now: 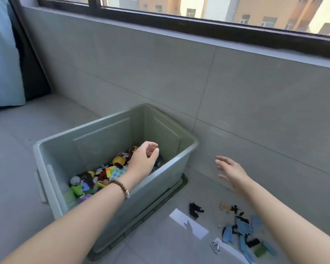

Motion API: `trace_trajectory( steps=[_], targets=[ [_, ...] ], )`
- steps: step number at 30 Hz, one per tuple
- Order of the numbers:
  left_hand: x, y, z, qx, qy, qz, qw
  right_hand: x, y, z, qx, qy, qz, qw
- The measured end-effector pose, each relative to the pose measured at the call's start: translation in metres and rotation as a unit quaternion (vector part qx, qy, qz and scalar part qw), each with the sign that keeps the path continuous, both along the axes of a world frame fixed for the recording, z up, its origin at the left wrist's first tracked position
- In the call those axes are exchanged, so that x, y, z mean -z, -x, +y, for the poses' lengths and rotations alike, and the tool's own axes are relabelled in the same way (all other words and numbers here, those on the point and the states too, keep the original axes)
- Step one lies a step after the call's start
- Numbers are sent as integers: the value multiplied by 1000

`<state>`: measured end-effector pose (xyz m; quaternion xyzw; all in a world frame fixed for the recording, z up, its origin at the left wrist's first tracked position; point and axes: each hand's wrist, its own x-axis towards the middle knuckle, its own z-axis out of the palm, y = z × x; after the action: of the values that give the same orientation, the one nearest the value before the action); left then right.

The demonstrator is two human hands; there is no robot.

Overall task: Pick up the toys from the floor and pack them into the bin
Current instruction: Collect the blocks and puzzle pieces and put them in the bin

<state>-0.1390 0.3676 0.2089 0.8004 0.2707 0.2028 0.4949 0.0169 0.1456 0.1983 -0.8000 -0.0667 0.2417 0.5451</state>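
Observation:
A grey-green plastic bin [156, 191] stands on the floor by the wall. Its bottom holds several small colourful toys [95, 178]. My left hand [144, 160] hovers inside the bin above the toys, fingers loosely curled, with nothing visible in it. My right hand [231, 170] is in the air to the right of the bin, fingers spread and empty. On the floor at the lower right lie several blue and black puzzle pieces [240, 229], a separate black piece [195, 210] and a small green block [260, 250].
A metal clip [215, 246] lies on the grey tiles near the puzzle pieces. The tiled wall [236, 92] under the window runs right behind the bin. A blue curtain [2, 63] hangs at the far left.

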Motion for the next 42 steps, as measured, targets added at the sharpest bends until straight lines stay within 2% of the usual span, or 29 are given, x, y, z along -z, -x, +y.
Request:
trace_trajectory(
  steps=[4, 7, 10, 13, 18, 23, 27, 31, 35, 42],
  targets=[
    [20, -35, -69, 112, 3, 40, 993, 36, -6, -85, -10, 80, -21, 997],
    [59, -55, -107, 171, 0, 151, 974, 66, -8, -130, -10, 106, 6, 994],
    [106, -64, -135, 169, 38, 250, 953, 105, -7, -161, -15, 120, 47, 992],
    [153, -70, -159, 145, 48, 293, 944, 149, -6, -186, 5, 110, 76, 991],
    [208, -80, -177, 157, 25, 278, 947, 203, -7, -210, 68, 111, 81, 988],
    [256, -92, -171, 133, -8, 313, 940, 233, -16, -222, 96, 125, 52, 986],
    [269, -105, -175, 83, 7, 345, 935, 253, -24, -221, 96, 151, 49, 983],
    [280, -118, -177, 111, -5, 358, 927, 268, -34, -216, 119, 167, 29, 978],
    [289, -134, -188, 143, 18, 335, 931, 277, -48, -215, 143, 188, 2, 972],
    [304, -155, -199, 218, -31, 320, 921, 278, -78, -206, 76, 276, 35, 957]
  ],
)
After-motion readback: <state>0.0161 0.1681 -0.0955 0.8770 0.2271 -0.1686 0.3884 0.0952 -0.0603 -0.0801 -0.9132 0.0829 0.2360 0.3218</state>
